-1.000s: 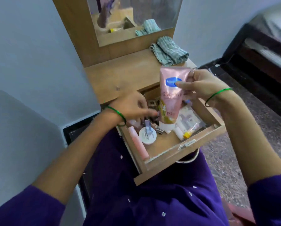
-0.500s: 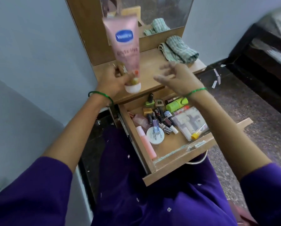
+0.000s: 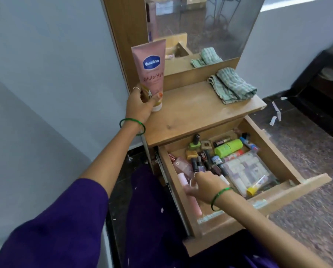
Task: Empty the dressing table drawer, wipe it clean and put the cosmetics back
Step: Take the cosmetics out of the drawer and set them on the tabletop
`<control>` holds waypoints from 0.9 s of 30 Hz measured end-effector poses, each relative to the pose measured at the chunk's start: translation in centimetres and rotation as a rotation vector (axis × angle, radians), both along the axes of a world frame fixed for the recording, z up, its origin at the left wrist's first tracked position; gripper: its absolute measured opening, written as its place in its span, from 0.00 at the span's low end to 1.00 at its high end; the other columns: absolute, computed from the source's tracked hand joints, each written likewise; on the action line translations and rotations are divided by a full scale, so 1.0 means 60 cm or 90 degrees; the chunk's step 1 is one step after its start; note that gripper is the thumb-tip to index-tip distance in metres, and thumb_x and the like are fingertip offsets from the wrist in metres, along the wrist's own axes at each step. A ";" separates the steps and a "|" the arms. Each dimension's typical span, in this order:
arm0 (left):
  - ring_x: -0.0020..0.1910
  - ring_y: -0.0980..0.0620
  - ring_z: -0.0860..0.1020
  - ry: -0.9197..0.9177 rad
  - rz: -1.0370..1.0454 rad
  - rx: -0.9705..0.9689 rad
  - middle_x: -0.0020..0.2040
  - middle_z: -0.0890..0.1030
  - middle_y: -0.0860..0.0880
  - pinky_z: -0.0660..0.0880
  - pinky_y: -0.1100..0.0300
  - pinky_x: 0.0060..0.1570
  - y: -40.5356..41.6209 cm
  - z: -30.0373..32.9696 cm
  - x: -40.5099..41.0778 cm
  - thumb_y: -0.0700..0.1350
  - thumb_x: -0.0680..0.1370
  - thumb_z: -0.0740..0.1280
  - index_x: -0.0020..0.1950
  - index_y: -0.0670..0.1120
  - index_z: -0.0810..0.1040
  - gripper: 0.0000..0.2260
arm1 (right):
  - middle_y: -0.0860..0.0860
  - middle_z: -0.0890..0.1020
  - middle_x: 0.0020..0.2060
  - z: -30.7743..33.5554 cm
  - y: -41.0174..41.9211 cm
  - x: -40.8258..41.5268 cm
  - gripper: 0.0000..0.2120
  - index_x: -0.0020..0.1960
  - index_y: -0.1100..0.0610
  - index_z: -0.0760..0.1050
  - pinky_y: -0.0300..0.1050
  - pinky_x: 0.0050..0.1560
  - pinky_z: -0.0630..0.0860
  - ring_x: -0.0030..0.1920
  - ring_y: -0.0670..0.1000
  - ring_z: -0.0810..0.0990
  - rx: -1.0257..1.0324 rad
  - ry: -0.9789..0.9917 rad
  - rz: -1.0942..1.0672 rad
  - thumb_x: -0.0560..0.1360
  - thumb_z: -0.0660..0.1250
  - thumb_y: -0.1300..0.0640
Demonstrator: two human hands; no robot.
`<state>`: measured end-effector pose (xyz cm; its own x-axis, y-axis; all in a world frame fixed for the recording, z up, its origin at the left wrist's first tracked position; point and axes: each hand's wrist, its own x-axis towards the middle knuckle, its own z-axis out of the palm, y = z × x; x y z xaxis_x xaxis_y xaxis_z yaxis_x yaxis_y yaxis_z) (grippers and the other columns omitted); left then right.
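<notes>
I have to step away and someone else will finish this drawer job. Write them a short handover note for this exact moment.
Left hand: grips the pink lotion tube near its cap, upright, cap down at the left edge of the tabletop.
Right hand: reaching into the open drawer over the small items at its front left; whether it grips one I cannot tell.
Done: only the tube is out.
Left: the drawer holds nail polish bottles, a green stick, a clear pouch and more. Empty it, wipe with the folded green cloth on the tabletop, then refill.
</notes>
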<state>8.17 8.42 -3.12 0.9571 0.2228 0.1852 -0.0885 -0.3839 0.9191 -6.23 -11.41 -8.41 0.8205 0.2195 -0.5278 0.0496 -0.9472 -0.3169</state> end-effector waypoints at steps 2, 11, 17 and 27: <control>0.43 0.54 0.75 -0.006 0.014 -0.001 0.44 0.77 0.49 0.74 0.58 0.43 0.005 -0.003 0.003 0.50 0.72 0.74 0.51 0.45 0.73 0.15 | 0.56 0.81 0.43 -0.001 0.004 0.001 0.18 0.48 0.59 0.76 0.49 0.46 0.79 0.43 0.56 0.80 -0.015 0.020 0.016 0.76 0.58 0.44; 0.57 0.53 0.76 -0.011 0.020 0.016 0.60 0.77 0.47 0.74 0.65 0.55 0.008 -0.014 0.015 0.44 0.72 0.73 0.65 0.42 0.70 0.24 | 0.58 0.77 0.51 -0.024 0.011 -0.018 0.16 0.59 0.63 0.69 0.46 0.46 0.71 0.54 0.57 0.78 -0.134 0.039 0.073 0.78 0.59 0.52; 0.60 0.53 0.75 -0.023 0.057 -0.016 0.63 0.74 0.45 0.72 0.66 0.57 0.001 -0.030 0.010 0.41 0.72 0.73 0.66 0.42 0.68 0.25 | 0.52 0.71 0.30 -0.029 0.004 -0.032 0.14 0.39 0.56 0.72 0.40 0.31 0.71 0.37 0.55 0.76 -0.037 0.057 -0.028 0.76 0.56 0.47; 0.61 0.51 0.73 -0.056 0.105 0.123 0.63 0.69 0.44 0.69 0.69 0.55 -0.010 -0.054 0.010 0.49 0.71 0.74 0.66 0.42 0.66 0.28 | 0.52 0.84 0.38 0.097 -0.083 0.008 0.03 0.43 0.57 0.79 0.44 0.46 0.81 0.37 0.47 0.81 0.294 0.232 -0.110 0.73 0.70 0.57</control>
